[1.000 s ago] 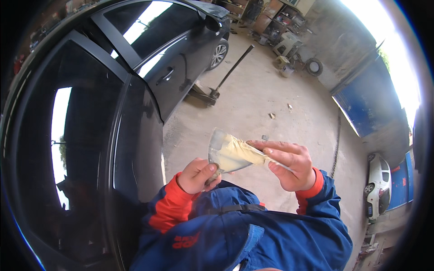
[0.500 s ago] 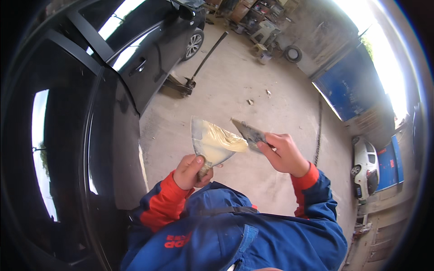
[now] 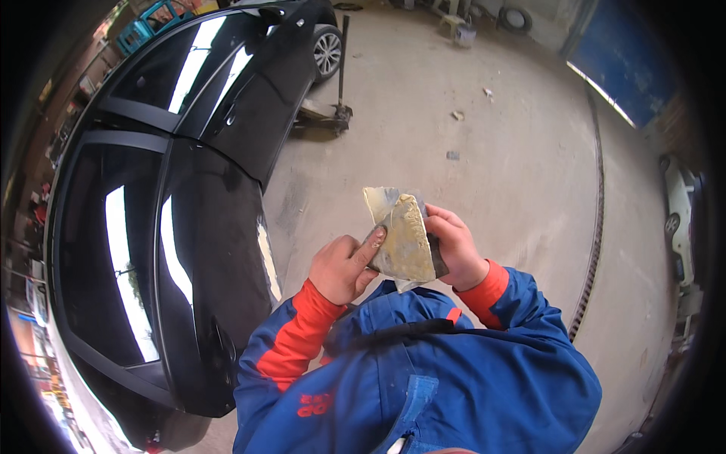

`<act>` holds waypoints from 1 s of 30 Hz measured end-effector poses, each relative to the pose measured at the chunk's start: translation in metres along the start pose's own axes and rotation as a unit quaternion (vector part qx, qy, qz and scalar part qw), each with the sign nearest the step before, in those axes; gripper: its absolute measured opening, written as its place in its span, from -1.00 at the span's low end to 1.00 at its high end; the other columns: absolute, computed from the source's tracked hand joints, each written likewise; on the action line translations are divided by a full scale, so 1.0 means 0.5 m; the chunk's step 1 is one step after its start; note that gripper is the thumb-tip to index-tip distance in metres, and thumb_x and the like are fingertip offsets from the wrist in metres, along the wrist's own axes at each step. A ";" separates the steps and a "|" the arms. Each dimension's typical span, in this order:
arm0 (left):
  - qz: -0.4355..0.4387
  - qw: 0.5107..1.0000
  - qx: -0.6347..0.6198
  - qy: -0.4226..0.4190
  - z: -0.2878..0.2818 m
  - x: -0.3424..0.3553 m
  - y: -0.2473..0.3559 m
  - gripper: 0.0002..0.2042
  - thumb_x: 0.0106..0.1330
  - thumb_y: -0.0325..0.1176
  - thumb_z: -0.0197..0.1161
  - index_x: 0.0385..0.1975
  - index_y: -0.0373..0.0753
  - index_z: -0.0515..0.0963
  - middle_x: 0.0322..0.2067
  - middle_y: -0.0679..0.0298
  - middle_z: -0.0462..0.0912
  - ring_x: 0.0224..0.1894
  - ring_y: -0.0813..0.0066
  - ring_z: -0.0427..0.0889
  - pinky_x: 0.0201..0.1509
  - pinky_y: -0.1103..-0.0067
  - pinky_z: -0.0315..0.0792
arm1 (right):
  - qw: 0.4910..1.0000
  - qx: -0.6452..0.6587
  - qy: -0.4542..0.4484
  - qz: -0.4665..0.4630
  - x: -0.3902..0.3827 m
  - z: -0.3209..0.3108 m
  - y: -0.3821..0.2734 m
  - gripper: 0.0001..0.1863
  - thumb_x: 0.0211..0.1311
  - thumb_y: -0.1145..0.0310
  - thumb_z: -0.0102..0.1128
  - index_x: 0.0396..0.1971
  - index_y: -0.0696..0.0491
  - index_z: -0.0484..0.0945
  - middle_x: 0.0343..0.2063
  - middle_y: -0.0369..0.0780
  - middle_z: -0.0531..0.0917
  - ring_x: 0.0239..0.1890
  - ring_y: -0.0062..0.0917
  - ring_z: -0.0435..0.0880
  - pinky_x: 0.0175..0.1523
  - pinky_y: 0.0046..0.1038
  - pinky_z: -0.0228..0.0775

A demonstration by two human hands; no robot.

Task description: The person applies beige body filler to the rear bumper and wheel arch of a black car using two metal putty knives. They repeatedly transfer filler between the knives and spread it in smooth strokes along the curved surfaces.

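My left hand (image 3: 344, 268) is closed on a putty-smeared spreader (image 3: 401, 242), its thumb, dabbed with cream paste, lying on the blade's face. My right hand (image 3: 461, 250) grips a dark flat scraper (image 3: 439, 261) from the right. The two blades overlap at chest height, streaked with cream and grey paste; where one ends and the other begins is hard to tell. To my left stands a black car (image 3: 212, 272) with a pale patch (image 3: 268, 257) along the rear door's lower side.
A floor jack (image 3: 329, 119) with an upright handle stands by the car's front wheel. A tyre (image 3: 515, 20) and bucket (image 3: 463, 35) sit at the back. A drain channel (image 3: 594, 242) runs along the right side, near a white car (image 3: 681, 219) and blue door (image 3: 620, 64).
The two blades, apart half a second ago, are now pressed over each other. My left hand has turned and risen, its thumb now on the blade. The view has swung, showing more of the car.
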State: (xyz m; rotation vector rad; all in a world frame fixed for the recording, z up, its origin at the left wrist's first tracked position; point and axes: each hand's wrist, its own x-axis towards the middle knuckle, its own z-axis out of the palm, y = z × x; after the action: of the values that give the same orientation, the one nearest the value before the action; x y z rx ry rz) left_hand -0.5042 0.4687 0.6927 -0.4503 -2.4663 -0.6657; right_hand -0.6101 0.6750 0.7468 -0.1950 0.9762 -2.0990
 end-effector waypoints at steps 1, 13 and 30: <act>-0.009 1.000 0.012 -0.018 0.015 -0.003 0.012 -0.30 0.11 -0.17 0.34 0.36 0.00 0.38 -0.44 0.18 0.42 -0.47 0.15 0.48 -0.38 0.35 0.43 | 1.000 0.019 0.012 -0.002 -0.013 -0.022 -0.005 -0.71 0.34 0.51 -0.06 -0.02 0.22 0.53 -0.19 -0.21 0.68 -0.20 -0.53 0.69 -0.04 -0.47 0.57; -0.009 0.985 0.124 -0.119 0.116 0.023 0.056 -0.37 0.31 -0.02 0.20 0.40 0.04 0.33 -0.46 0.20 0.38 -0.46 0.19 0.46 -0.41 0.38 0.42 | 0.983 0.163 0.081 0.028 -0.097 -0.172 -0.110 -0.70 0.31 0.41 0.02 -0.03 0.20 0.53 -0.25 -0.16 0.69 -0.26 -0.46 0.71 -0.10 -0.42 0.60; -0.375 0.694 -0.572 -0.225 0.183 0.150 0.156 -0.44 0.55 0.16 -0.24 -0.21 -0.28 0.48 -0.59 0.27 0.50 -0.69 0.61 0.38 -0.60 0.66 0.26 | 0.819 -0.343 -0.005 -0.460 -0.093 -0.252 -0.148 -0.71 0.36 0.66 0.04 0.03 0.24 0.56 -0.24 -0.20 0.68 -0.24 -0.58 0.62 -0.13 -0.59 0.43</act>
State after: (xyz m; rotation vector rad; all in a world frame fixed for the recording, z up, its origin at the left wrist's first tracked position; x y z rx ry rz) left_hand -0.5677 0.5954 0.6973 0.0629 -2.2466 -2.7586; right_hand -0.6783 0.8098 0.7199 -1.2632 1.8633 -2.4141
